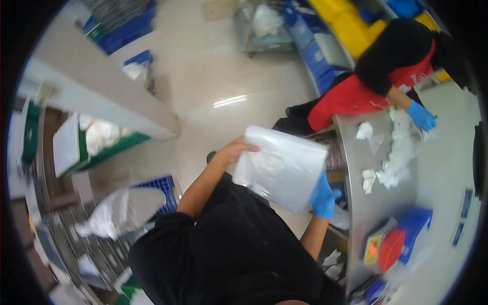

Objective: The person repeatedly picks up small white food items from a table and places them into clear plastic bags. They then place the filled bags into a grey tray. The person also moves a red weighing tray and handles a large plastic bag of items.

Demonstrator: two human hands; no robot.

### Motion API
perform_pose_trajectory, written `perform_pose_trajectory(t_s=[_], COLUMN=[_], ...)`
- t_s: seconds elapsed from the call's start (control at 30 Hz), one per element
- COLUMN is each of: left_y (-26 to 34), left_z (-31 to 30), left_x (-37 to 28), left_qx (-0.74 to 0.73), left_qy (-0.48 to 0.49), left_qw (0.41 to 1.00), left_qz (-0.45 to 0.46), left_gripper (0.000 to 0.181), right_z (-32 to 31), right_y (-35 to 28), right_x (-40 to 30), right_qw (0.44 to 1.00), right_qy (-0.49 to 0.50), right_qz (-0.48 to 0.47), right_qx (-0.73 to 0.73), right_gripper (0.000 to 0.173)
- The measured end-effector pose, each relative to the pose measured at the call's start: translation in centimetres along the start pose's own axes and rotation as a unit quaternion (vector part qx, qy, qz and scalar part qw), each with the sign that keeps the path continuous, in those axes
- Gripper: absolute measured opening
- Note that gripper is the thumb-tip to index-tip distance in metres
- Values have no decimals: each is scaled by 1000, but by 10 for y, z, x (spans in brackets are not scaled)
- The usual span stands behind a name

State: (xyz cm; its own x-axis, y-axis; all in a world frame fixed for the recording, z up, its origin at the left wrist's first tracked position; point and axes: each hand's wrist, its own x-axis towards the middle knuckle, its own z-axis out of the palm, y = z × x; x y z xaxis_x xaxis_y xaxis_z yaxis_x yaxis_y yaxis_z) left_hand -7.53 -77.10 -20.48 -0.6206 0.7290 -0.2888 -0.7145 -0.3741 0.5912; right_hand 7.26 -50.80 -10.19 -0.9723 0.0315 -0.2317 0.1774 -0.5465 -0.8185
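A flat stack of clear plastic bags [282, 167] is held in front of my body, over the floor. My bare left hand [238, 150] grips its upper left edge, with the thumb on top. At its lower right edge is my right hand [323, 196] in a blue glove; its palm and some fingers are partly hidden behind the plastic. To the right, a steel table [358, 225] bears crumpled clear plastic bags [398, 152] and small white crumpled pieces [365, 130]. A scale with a red round top [392, 250] stands near the table's lower end.
A co-worker in a red apron [339, 103] leans over the table's far end, a blue-gloved hand [421, 116] near the bags. A pillar [106, 84] stands at left, beside a green crate [110, 152] with white bundles. A white sack [126, 209] lies lower left, near a blue pallet [167, 190].
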Motion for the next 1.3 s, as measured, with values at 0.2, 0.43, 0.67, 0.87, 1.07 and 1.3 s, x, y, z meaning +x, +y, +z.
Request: perform_pose_trajectory(t_s=[0.2,0.43,0.67,0.87,1.07,1.3], left_y=[98,116,201,270,304,403], left_z=[-86,-169,-190,-177,-186,-199], left_x=[-38,-55,18,119,238,357], left_qx=[77,50,56,206,275,145], left_qy=[157,249,257,203,233,217], left_qw=[984,966,963,952,929,962], left_qz=[-37,-41,52,-99,-88,-79], left_gripper=[47,42,43,46,46,45], right_z=[90,111,115,77,29,-32], right_y=[64,137,124,72,15,-46], right_x=[140,200,316,450,540,607], right_qw=[960,959,982,963,920,958], right_qy=[-24,-33,-10,48,81,286], right_qz=[215,188,126,151,124,-19], right_qx=[-178,-207,-140,-219,-362,-21], right_gripper=[51,38,37,45,39,38])
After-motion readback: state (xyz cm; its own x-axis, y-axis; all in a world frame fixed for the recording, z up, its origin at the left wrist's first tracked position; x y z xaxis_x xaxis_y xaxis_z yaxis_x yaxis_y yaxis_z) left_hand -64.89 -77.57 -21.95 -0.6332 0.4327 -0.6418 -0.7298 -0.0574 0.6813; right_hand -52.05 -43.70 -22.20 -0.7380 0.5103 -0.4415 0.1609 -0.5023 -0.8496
